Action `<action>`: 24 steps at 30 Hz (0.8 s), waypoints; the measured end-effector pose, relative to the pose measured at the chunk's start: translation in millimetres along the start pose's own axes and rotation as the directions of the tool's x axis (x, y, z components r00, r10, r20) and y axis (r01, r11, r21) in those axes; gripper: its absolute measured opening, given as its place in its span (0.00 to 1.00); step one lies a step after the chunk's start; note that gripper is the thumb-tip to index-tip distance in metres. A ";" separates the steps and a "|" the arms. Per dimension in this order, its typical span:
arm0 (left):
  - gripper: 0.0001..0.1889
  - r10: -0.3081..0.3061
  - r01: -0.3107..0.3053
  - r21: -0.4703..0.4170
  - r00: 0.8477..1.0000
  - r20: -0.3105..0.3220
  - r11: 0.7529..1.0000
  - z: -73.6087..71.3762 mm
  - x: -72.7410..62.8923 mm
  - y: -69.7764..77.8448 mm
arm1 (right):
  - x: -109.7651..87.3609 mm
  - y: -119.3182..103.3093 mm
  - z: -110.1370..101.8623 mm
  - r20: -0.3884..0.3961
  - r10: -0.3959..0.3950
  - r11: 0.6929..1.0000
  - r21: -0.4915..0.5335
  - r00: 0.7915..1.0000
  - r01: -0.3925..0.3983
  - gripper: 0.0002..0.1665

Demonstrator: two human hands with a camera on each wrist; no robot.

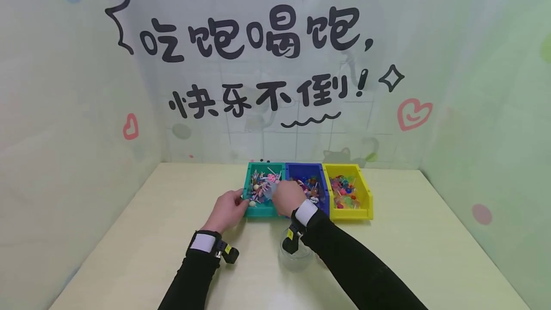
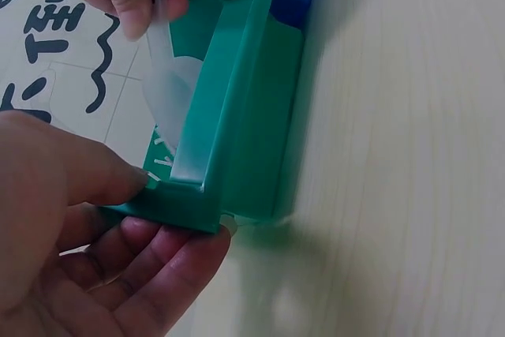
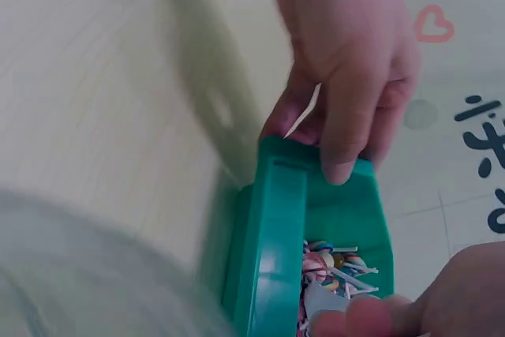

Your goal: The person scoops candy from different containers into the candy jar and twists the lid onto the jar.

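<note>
A teal-green bin point(image 1: 263, 212) holds small striped lollipops point(image 1: 259, 184) with white sticks. My left hand point(image 1: 225, 210) grips the bin's left wall near its front corner; in the left wrist view its thumb is inside and its fingers outside. My right hand point(image 1: 287, 197) reaches over the bin's right side and pinches a translucent scoop point(image 2: 170, 84). The scoop's blade is down inside the bin, among the lollipops, as the right wrist view shows. The lower part of the blade is hidden by the bin's front wall in the left wrist view.
A blue bin point(image 1: 325, 195) of dark wrapped-looking candies adjoins the green one, then a yellow bin point(image 1: 350, 214) with colourful lollipops. In front of them stands a clear round jar point(image 1: 297, 260), partly behind my right wrist. A printed wall cloth point(image 1: 275, 142) borders the table point(image 1: 189, 181).
</note>
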State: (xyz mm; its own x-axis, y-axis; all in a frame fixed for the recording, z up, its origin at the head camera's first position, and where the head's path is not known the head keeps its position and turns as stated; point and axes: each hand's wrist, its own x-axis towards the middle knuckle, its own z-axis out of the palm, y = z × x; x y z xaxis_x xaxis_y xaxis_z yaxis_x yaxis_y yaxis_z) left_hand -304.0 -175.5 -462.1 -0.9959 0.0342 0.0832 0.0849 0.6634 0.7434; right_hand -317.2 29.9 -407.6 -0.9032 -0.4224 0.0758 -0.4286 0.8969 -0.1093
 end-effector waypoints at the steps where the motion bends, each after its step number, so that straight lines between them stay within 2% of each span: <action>1: 0.26 -0.004 0.004 -0.003 1.000 0.002 1.000 0.1 -0.6 -0.1 | 0.0 -1.0 0.9 -0.006 0.026 0.999 0.040 1.000 -0.026 0.25; 2: 0.26 -0.009 0.009 -0.006 1.000 0.003 1.000 0.3 -1.4 -0.1 | 0.7 -1.8 1.7 -0.001 0.067 0.991 0.113 0.998 -0.066 0.27; 3: 0.26 -0.014 0.014 -0.007 1.000 0.005 1.000 0.1 -2.1 0.2 | 1.7 -2.0 2.5 0.004 0.113 0.969 0.219 0.994 -0.111 0.28; 4: 0.25 -0.015 0.015 -0.005 1.000 0.005 1.000 0.2 -2.3 0.5 | 3.0 -1.7 3.4 0.017 0.139 0.951 0.276 0.990 -0.139 0.28; 9: 0.25 -0.004 0.004 0.006 1.000 -0.002 1.000 0.7 -0.9 1.1 | 7.7 0.3 1.7 0.096 0.187 0.854 0.476 0.978 -0.210 0.29; 13: 0.25 0.003 -0.003 0.000 1.000 0.008 1.000 2.8 -0.3 0.7 | 9.9 2.5 1.1 0.202 0.280 0.724 0.598 0.939 -0.344 0.29; 16: 0.24 0.008 -0.008 -0.006 1.000 0.001 1.000 1.6 -0.6 1.5 | 12.3 2.9 1.7 0.242 0.308 0.651 0.651 0.920 -0.390 0.25; 19: 0.24 -0.002 0.002 -0.010 1.000 -0.006 1.000 0.4 -0.7 1.8 | 12.9 2.9 2.7 0.240 0.303 0.633 0.672 0.922 -0.384 0.24; 21: 0.25 -0.009 0.009 -0.008 1.000 -0.001 1.000 -0.9 0.1 1.8 | 12.4 3.1 1.3 0.228 0.303 0.634 0.676 0.925 -0.374 0.26; 24: 0.25 -0.021 0.021 -0.008 1.000 0.007 1.000 -2.3 1.2 1.1 | 9.5 2.8 -1.3 0.223 0.310 0.611 0.698 0.924 -0.373 0.26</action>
State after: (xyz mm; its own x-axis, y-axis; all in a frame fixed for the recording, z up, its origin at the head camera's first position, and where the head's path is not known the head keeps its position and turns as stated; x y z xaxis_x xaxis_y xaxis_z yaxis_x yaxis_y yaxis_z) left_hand -305.0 -176.4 -459.7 -0.9977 0.0257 0.0628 0.0642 0.6579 0.7504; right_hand -326.9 28.6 -406.0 -0.9724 -0.1419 -0.1851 0.0601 0.6142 -0.7869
